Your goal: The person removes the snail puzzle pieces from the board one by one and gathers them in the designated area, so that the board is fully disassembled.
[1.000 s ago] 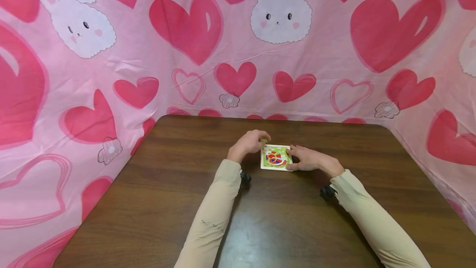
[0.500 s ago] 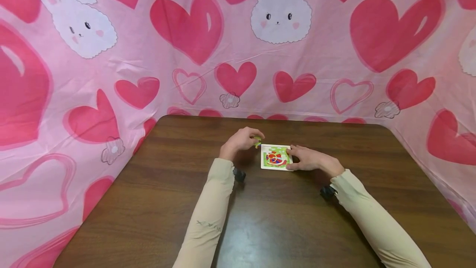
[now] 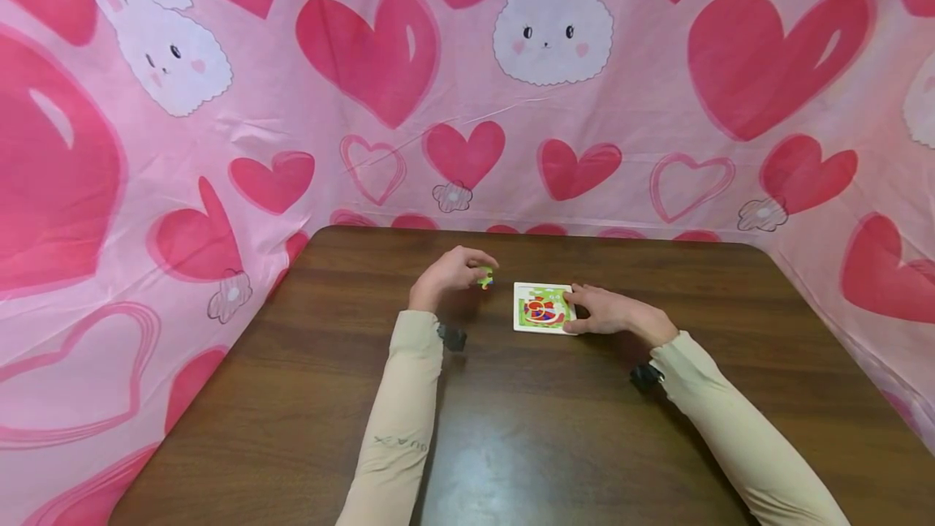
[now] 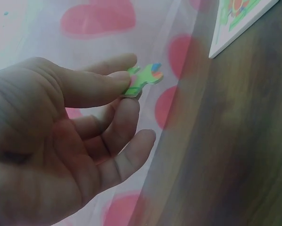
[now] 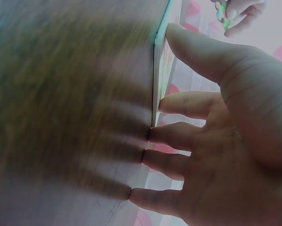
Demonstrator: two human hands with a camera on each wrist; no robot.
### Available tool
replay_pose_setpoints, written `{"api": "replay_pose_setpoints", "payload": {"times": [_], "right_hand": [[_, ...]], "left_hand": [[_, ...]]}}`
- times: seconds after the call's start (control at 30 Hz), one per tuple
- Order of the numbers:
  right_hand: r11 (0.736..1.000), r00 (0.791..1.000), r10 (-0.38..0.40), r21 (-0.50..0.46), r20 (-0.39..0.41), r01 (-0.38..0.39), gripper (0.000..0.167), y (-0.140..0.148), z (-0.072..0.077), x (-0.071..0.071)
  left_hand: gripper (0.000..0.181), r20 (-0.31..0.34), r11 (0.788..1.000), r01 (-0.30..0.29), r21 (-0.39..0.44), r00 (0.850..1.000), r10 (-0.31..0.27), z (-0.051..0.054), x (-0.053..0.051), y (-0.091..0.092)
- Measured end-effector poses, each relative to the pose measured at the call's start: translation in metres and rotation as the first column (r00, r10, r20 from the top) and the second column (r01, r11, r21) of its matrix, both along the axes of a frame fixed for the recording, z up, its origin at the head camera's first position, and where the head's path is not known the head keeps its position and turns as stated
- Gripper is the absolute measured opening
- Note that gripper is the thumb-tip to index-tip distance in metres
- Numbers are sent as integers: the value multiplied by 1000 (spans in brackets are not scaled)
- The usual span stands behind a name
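Note:
My left hand [image 3: 447, 276] pinches a small green jigsaw piece [image 4: 145, 81] between thumb and fingers, with orange and blue at its knobbed end. The piece is held up off the table, left of the puzzle board. That square board [image 3: 516, 321] has a white rim and a green picture with a red, yellow and purple figure. My right hand [image 3: 612, 312] rests at the board's right edge, thumb and fingers fairly straight. In the right wrist view the thumb [image 5: 193, 49] lies on the board, and other fingertips touch its side and the table.
The brown wooden table [image 3: 511, 420] stretches around the board on all sides. A pink cloth [image 3: 453, 96] with hearts and rabbits hangs behind and beside it. Both wrists carry a small black camera, such as the left camera [image 3: 453, 338].
My left hand has drawn the jigsaw piece away from the board's upper left corner, to the left and slightly toward the back. The right hand and the board have stayed in place.

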State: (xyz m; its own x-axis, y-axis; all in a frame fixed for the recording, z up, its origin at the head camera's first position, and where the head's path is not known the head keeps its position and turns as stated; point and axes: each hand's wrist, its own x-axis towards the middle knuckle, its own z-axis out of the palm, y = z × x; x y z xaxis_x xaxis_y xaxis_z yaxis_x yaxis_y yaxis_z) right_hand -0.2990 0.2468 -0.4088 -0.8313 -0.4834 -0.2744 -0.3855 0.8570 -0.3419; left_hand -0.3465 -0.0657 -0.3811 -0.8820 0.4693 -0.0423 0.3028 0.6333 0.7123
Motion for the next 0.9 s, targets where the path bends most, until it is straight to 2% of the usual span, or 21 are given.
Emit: {"api": "replay_pose_setpoints", "payload": {"times": [0.17,0.37,0.7,0.9], "right_hand": [[1000,1000,1,6,-9,-1,80,-1,0,0],[1000,1000,-3,12,-8,3,79,-1,0,0],[1000,1000,-2,11,-12,2,79,-1,-1,0],[1000,1000,-3,10,-13,3,79,-1,0,0]], "left_hand": [[30,41,999,-33,-8,999,34,1,0,-10],[16,57,996,-76,40,996,74,2,1,-18],[12,66,988,-101,114,993,93,-2,0,-33],[13,77,980,-153,130,987,144,-8,-3,-45]]}}
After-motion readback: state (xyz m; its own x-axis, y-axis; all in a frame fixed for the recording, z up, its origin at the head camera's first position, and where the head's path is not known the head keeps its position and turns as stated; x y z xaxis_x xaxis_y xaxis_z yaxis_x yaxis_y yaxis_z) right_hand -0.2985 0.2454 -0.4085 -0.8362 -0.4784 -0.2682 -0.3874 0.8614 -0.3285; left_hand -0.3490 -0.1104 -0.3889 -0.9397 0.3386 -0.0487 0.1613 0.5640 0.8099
